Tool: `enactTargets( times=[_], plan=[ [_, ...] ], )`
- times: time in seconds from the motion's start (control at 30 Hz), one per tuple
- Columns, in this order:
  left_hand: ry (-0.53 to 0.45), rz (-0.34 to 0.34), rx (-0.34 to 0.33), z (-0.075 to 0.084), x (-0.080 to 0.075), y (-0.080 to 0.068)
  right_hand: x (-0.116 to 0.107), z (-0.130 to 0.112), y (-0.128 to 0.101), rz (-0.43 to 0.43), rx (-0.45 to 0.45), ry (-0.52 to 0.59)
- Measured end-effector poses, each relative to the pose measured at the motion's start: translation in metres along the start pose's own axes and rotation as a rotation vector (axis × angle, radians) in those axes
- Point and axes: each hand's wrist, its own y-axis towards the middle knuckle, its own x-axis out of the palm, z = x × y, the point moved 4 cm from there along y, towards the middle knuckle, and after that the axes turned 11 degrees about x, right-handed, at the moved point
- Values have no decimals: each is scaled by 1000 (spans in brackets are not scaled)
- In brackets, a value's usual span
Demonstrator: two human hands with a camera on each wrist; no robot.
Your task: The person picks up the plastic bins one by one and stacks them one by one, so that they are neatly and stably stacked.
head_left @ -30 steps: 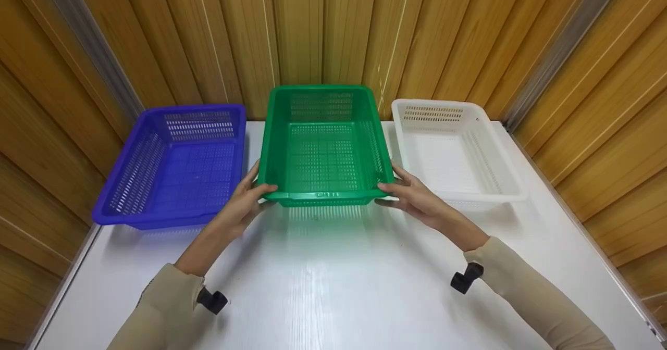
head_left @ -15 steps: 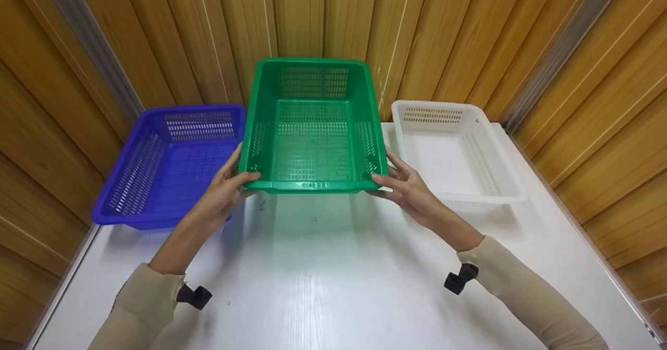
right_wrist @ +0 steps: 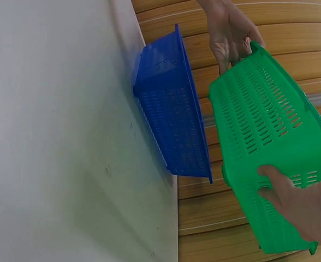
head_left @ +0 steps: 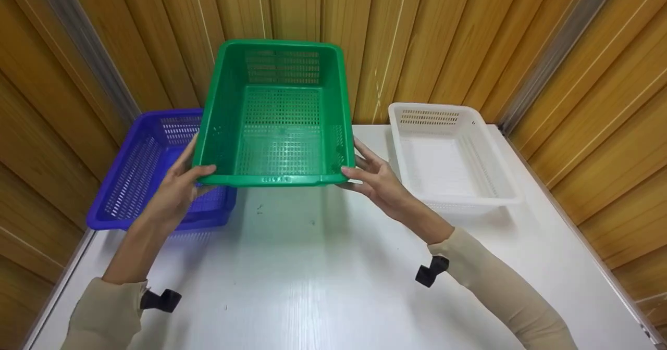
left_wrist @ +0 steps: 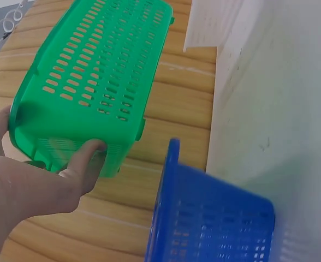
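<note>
A green perforated plastic basket point(head_left: 276, 126) hangs in the air above the white table point(head_left: 323, 277), partly over the blue basket point(head_left: 140, 178). My left hand point(head_left: 180, 186) grips its near left corner, thumb over the rim. My right hand point(head_left: 372, 175) grips its near right corner the same way. In the left wrist view the fingers point(left_wrist: 84, 155) curl under the green basket point(left_wrist: 100, 71), with the blue basket point(left_wrist: 209, 218) below. In the right wrist view my right hand point(right_wrist: 294, 202) holds the green basket point(right_wrist: 264, 131) beside the blue basket point(right_wrist: 171, 120).
A white basket point(head_left: 453, 152) stands on the table at the back right. Wooden panel walls close in the table at the back and on both sides. A small black clip hangs at each sleeve point(head_left: 430, 272).
The green basket has been lifted off the table and carried up and to the left, now overlapping the blue basket. Both hands kept their hold and moved with it.
</note>
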Motion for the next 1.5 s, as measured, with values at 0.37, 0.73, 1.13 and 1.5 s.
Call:
enactTargets(
  times=[0.37, 0.73, 1.13, 1.5],
  plan=[
    [75, -22, 96, 18, -43, -23, 41, 3, 21, -106, -13, 42],
    [57, -23, 132, 23, -69, -42, 67, 10, 38, -147, 3, 77],
    [27, 46, 159, 26, -113, -71, 109, 17, 55, -213, -2, 38],
    [-12, 145, 92, 15, -150, -85, 140, 28, 67, -213, 35, 52]
  ],
)
